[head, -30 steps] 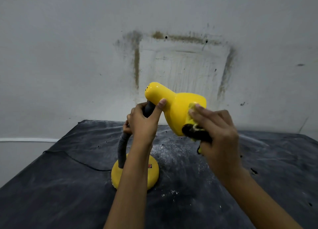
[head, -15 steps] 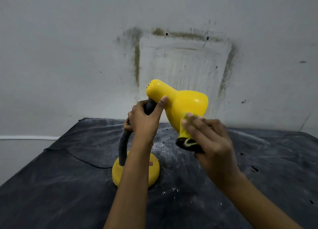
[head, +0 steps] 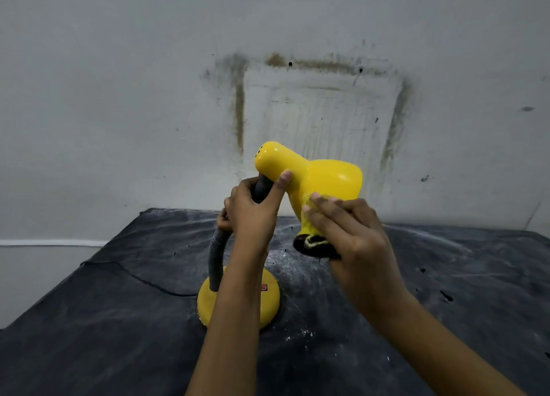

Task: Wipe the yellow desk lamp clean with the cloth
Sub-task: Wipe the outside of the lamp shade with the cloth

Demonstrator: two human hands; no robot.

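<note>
The yellow desk lamp (head: 321, 175) stands mid-table, with a round yellow base (head: 208, 300) and a grey flexible neck (head: 216, 258). Its shade is tilted to the right. My left hand (head: 253, 211) grips the top of the neck just under the shade, thumb resting on the yellow shell. My right hand (head: 348, 235) presses a yellow and black cloth (head: 312, 242) against the lower near side of the shade. The cloth is mostly hidden under my fingers.
The table (head: 446, 306) is covered in a dark, dusty sheet with white specks. A black cord (head: 134, 276) runs left from the lamp base. A stained grey wall (head: 297, 98) rises right behind the table.
My right hand has slid the cloth down and to the left along the shade, from its right rim to its lower near side. The left hand has kept its grip on the neck.
</note>
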